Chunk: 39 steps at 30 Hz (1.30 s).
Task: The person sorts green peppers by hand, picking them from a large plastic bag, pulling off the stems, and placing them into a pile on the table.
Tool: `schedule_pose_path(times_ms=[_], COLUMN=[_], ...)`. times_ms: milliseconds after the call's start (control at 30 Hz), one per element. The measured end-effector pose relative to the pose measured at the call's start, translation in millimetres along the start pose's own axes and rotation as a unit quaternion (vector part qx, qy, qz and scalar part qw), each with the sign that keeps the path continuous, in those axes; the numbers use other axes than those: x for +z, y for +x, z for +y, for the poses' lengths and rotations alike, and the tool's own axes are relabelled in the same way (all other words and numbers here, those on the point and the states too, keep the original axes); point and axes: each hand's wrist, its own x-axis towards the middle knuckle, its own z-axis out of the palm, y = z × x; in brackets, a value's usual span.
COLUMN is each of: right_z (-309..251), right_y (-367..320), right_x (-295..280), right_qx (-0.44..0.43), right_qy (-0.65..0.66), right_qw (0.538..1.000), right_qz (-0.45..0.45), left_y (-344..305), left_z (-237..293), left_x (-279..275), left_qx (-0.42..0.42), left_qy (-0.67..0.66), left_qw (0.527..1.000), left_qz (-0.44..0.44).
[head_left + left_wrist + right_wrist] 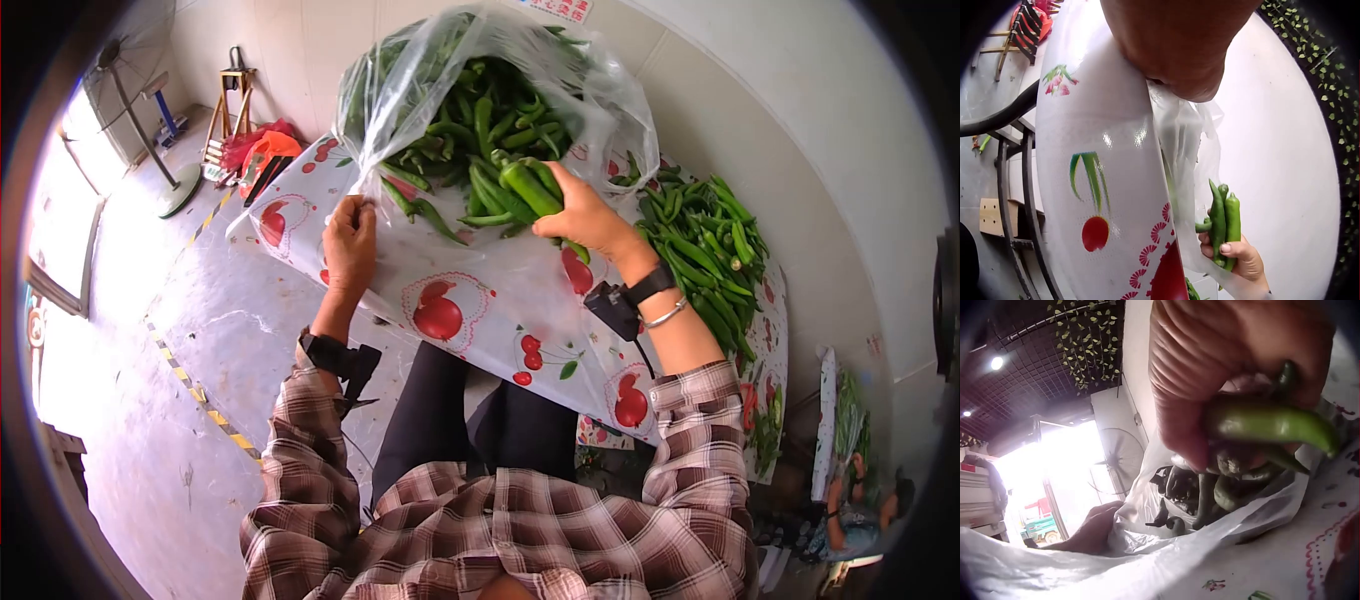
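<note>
My right hand [585,212] grips several green chili peppers [530,190] in a bunch, thumb across them, at the mouth of a clear plastic bag [610,95]. In the right wrist view a pepper [1266,424] sticks out from under the curled fingers. More green peppers [510,105] fill the bag, some spilling toward its mouth. At the left, my left hand [350,245] pinches the bag's edge with curled fingers. The left wrist view shows that hand [1179,50] over the table's edge, with the bag's film [1188,134] hanging beneath it.
Loose green peppers [700,250] lie heaped on the table's right side. The tablecloth [480,290] has a red fruit print. A standing fan [150,140], a wooden stand [232,100] and an orange bag [268,150] are on the left. A wall [730,110] rises behind the table.
</note>
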Motion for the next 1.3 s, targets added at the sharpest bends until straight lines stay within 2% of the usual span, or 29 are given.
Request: schedule_pose_path(times_ms=[67,133,267,333,400,467,533,633,800,933,1100,1300], right_z=[2.2,4.0,7.1,5.3,8.6,15.8,15.3,20.0,28.0,37.1,45.3,48.7], right_y=[-20.3,-44.7,-100.8,-130.9,-157.4,-182.4,-204.5,-228.6,-255.2,-269.0,-275.1,-276.8], right_x=[-14.9,-30.7,-61.3,-71.0,-77.0,-82.5,-82.2,-80.3,-82.6,-86.1,-80.4,-64.0], right_qx=[0.013,-0.014,0.049,0.085,0.046,0.042,0.132,0.153,0.236,0.222,0.276,0.239], right_qy=[0.02,0.029,0.048,0.04,-0.057,-0.082,-0.088,-0.127,-0.099,-0.127,-0.125,-0.186], right_qw=[1.0,0.998,0.993,0.99,0.987,0.986,0.977,0.968,0.95,0.949,0.936,0.939], right_qz=[0.012,0.054,0.093,0.106,0.142,0.14,0.145,0.155,0.182,0.182,0.177,0.161], left_y=[1.8,5.8,7.3,6.9,7.6,6.5,5.8,4.4,4.6,5.7,5.7,5.8], left_z=[-7.9,-25.9,-25.7,-27.5,-26.5,-22.0,-19.8,-15.3,-17.7,-20.1,-18.2,-18.9], left_x=[0.0,4.2,1.6,0.2,-1.9,-1.5,-2.5,-1.9,-1.7,-1.4,-2.8,-2.7], left_qx=[0.011,0.021,0.032,0.009,0.007,0.008,-0.003,-0.001,0.009,0.015,0.019,0.017], left_qy=[0.025,-0.016,-0.034,-0.054,-0.038,-0.042,-0.037,-0.036,-0.018,-0.011,-0.001,-0.001], left_qw=[1.0,1.0,0.999,0.998,0.999,0.999,0.999,0.999,1.0,1.0,1.0,1.0], left_qz=[-0.003,-0.004,-0.015,-0.026,-0.036,-0.033,-0.031,-0.024,-0.015,-0.015,-0.013,-0.01])
